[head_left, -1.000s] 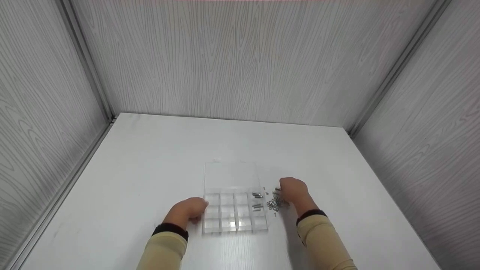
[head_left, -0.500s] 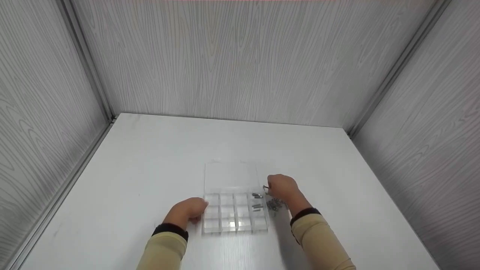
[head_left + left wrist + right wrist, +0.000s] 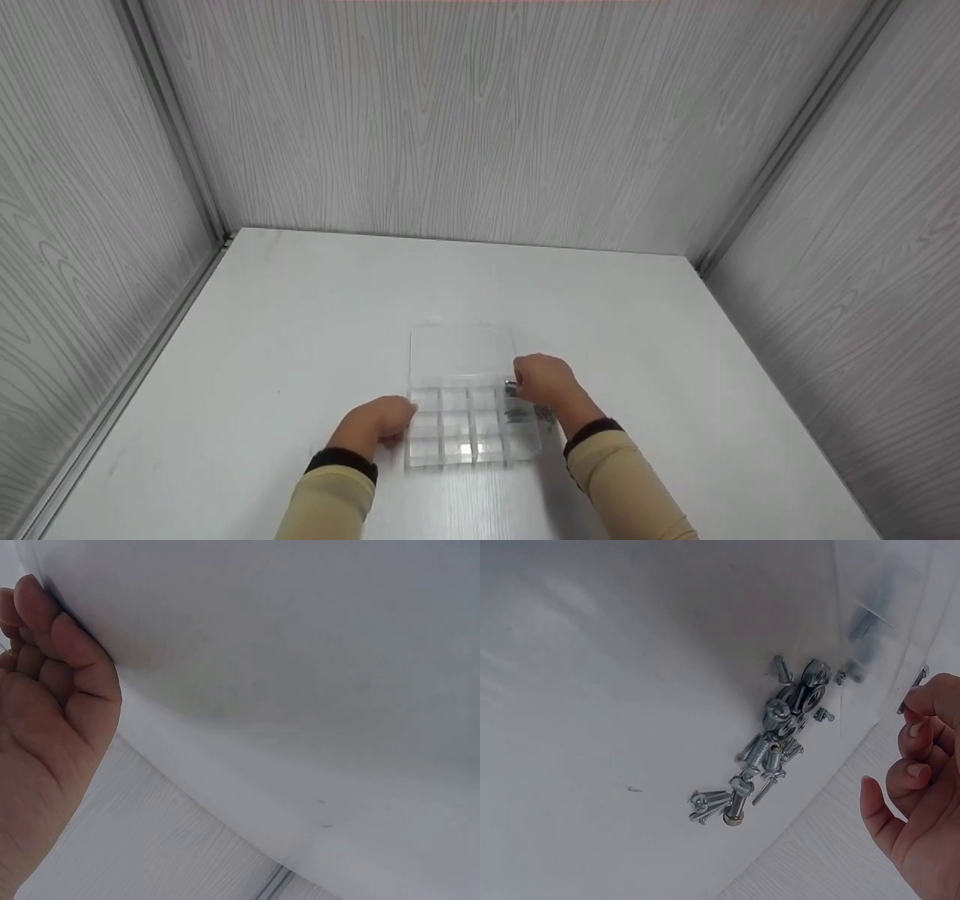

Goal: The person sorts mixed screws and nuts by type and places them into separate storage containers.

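Head view: I see the right hand has swung from the screw pile to the two o'clock corner of the clear box; the left hand grips its nine o'clock edge. Left wrist view: that hand is curled. Right wrist view: a screw sits pinched, so I judge another is nearly stowed
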The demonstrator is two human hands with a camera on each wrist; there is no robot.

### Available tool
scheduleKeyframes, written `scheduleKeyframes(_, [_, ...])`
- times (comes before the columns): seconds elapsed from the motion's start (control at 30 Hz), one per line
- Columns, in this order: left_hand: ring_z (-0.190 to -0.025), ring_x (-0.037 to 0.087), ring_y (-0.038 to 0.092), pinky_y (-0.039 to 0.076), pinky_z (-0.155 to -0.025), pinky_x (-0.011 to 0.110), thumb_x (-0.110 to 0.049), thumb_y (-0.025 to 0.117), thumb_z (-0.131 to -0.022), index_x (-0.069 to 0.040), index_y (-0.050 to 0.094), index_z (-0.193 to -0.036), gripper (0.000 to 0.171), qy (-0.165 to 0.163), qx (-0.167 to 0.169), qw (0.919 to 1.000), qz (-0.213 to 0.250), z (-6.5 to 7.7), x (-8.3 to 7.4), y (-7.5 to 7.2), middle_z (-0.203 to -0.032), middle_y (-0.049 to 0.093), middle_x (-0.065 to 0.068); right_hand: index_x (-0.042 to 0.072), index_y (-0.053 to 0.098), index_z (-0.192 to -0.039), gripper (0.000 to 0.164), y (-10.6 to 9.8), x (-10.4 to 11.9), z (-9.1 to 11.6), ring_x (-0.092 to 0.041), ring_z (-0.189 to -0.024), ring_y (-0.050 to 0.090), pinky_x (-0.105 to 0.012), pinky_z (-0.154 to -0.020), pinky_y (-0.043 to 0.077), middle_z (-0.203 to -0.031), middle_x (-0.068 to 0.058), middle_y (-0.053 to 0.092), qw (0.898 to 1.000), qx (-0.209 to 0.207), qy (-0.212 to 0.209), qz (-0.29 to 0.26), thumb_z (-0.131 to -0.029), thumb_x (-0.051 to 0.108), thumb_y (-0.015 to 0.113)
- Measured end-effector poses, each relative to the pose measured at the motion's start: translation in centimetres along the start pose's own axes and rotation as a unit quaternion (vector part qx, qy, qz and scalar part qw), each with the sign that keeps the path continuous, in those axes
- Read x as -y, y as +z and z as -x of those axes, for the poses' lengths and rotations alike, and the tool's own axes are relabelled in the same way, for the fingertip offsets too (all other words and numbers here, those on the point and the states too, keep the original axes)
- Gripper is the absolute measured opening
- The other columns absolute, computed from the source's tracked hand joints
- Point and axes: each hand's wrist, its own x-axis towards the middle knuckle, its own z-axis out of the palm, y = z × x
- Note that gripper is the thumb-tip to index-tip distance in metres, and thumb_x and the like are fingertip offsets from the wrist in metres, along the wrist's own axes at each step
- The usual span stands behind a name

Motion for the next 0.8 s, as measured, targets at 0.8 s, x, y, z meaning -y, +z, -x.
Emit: scheduleKeyframes(0.8, [-0.039,0.012,0.032,0.032,-0.044,0.024,-0.024,0.031,-0.099,-0.002,0.056,-0.069,0.045,0.010,0.010,0.9999,-0.001,0.2,-0.1,0.0,-0.046,0.037,0.001,0.013,0.060,-0.085,0.004,-0.7,-2.4,0.7,-0.016,-0.071,0.055,-0.034,-0.066,0.047,-0.079,0.001,0.060,0.992,0.004,0.113,-0.049,-0.085,0.017,0.061])
